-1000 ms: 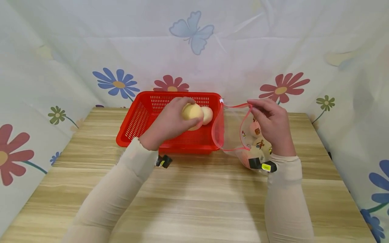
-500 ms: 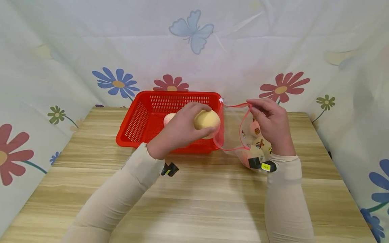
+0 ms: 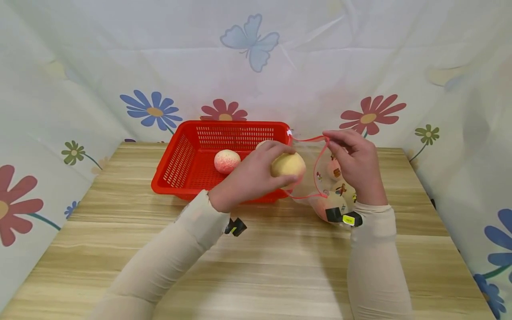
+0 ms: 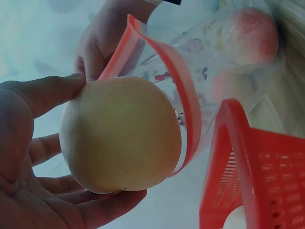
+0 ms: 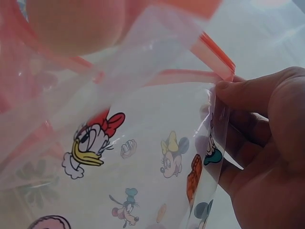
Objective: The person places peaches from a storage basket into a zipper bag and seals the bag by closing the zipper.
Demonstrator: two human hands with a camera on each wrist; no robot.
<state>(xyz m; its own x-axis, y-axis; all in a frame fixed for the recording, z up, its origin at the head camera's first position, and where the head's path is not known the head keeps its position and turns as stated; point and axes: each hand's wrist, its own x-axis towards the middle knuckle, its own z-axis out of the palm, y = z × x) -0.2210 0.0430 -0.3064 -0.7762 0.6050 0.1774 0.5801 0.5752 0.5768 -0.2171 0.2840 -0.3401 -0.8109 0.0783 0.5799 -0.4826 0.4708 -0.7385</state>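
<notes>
My left hand (image 3: 256,175) grips a round yellow peach (image 3: 289,165) with a pinkish side, thumb and fingers around it. The peach is at the mouth of a clear plastic bag (image 5: 147,109) with a red-pink edge and cartoon prints. In the left wrist view the peach overlaps the bag's open rim (image 4: 186,90). My right hand (image 3: 358,162) pinches the far corner of that rim between thumb and fingers, keeping the mouth spread. Inside the bag lie several peaches, one of them pink (image 4: 251,36), partly hidden by the right hand and wrist in the head view.
A red slotted plastic basket (image 3: 236,125) stands left of the bag. In it lies a pink-speckled peach (image 3: 227,161), plus a pale one (image 3: 262,144) mostly behind my left hand. The wooden table (image 3: 256,266) meets a flower-printed cloth backdrop (image 3: 312,80) behind and at the sides.
My left hand has carried the yellow peach rightward from over the basket to the bag's mouth, uncovering the speckled peach. The right hand stays put on the bag's edge.
</notes>
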